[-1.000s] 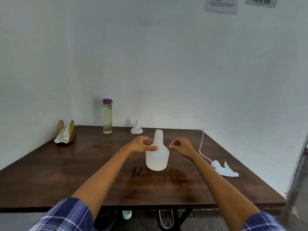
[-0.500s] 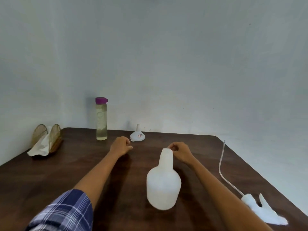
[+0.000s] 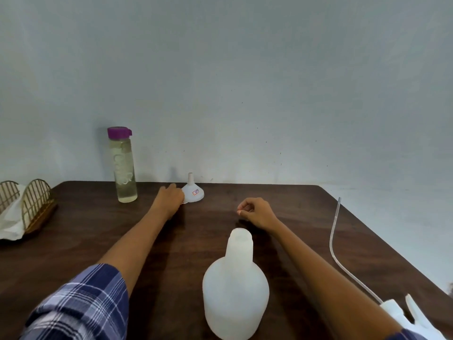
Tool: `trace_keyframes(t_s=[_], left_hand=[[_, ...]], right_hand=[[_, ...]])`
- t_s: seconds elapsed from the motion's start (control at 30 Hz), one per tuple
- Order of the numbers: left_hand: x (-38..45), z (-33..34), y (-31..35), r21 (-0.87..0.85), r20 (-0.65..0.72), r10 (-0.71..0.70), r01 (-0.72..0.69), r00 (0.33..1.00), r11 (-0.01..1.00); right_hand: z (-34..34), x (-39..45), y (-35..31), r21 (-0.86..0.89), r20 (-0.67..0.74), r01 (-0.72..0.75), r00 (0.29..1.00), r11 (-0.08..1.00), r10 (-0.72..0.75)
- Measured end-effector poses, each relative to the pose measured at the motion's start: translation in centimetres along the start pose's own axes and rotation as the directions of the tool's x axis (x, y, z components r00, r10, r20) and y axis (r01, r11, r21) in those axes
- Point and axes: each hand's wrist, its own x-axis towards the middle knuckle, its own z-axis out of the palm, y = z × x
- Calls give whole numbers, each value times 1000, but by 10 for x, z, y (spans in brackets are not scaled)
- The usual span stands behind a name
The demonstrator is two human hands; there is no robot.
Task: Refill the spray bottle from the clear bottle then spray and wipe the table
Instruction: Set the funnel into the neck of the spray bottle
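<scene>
— What sits nearest you?

— The spray bottle (image 3: 235, 288), white and uncapped, upright on the counter (image 3: 73, 244) between my forearms. Its trigger head (image 3: 407, 315) lies right of the spray bottle at the counter's near edge, the dip tube (image 3: 333, 236) curving away toward the far side.

— And your right hand?

— My right hand (image 3: 257, 212) hangs just past the spray bottle's open neck, apart from it. The grip is narrow: fingers loosely curled, thumb and forefinger tips close together, holding nothing I can see.

— The left?

— My left hand (image 3: 171, 197) is farther out, beyond and left of the spray bottle, up against the rim of the white funnel (image 3: 193, 191), which stands mouth down with its spout up. Only the back of that hand shows, so I cannot tell whether the grip has closed on the funnel or merely touches it.

— The clear bottle?

— The clear bottle (image 3: 123, 165) stands upright far left of the spray bottle, by the wall, purple cap (image 3: 119, 132) on, pale liquid inside. Farther left, a wire napkin holder (image 3: 29, 204) with white tissue.
</scene>
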Motion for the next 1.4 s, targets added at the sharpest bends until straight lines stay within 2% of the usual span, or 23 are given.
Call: trace_keyframes(t_s=[0.1, 0.27, 0.37, 0.43, 0.53, 0.63, 0.7, 0.8, 0.93, 1.0, 1.1, 1.2, 1.3, 1.4], left_hand=[[-5, -19, 15, 194, 24, 195, -196, 980, 961], [-37, -43, 51, 359, 70, 449, -443, 891, 822], [-60, -46, 60, 332, 26, 546, -522, 837, 785], [-74, -47, 60, 226, -30, 565, -545, 825, 808], [-95, -43, 56, -39, -102, 523, -529, 846, 848], [-113, -34, 52, -335, -71, 407, -407, 910, 850], [-127, -34, 53, -452, -50, 358, -341, 932, 824], [-144, -36, 58, -502, -57, 327, -310, 943, 807], [-160, -48, 63, -542, -52, 285, -267, 957, 797], [-162, -58, 57, -543, -143, 211, -255, 967, 800], [-155, -95, 38, -600, -362, 56, -278, 931, 750], [-151, -151, 26, -717, -526, -93, -382, 845, 583], [-159, -190, 33, -744, -579, -78, -487, 811, 457], [-172, -209, 37, -711, -642, -115, -533, 758, 459]], right_hand=[[4, 0, -3, -15, -1, -10, 1000, 1000, 10], [4, -6, -12, -82, 5, -71, 997, 994, 72], [3, -18, -21, -134, 90, -111, 988, 985, 124], [4, -28, -26, -161, 135, -105, 983, 981, 127], [7, -45, -28, -204, 144, -137, 975, 969, 168], [14, -46, -5, -187, 123, -179, 971, 966, 204], [6, -74, -27, -148, 103, -173, 977, 974, 189], [-1, -102, -48, -136, 15, -190, 981, 972, 194], [-13, -120, -68, -264, -83, -144, 988, 954, 127], [-28, -124, -74, -170, -159, -172, 977, 970, 145], [-66, -124, -90, 79, -258, -185, 946, 980, 199], [-105, -124, -119, 203, -290, -78, 948, 976, 136], [-124, -131, -152, 240, -195, -11, 979, 971, 59], [-132, -146, -175, 270, -80, -54, 994, 961, 78]])
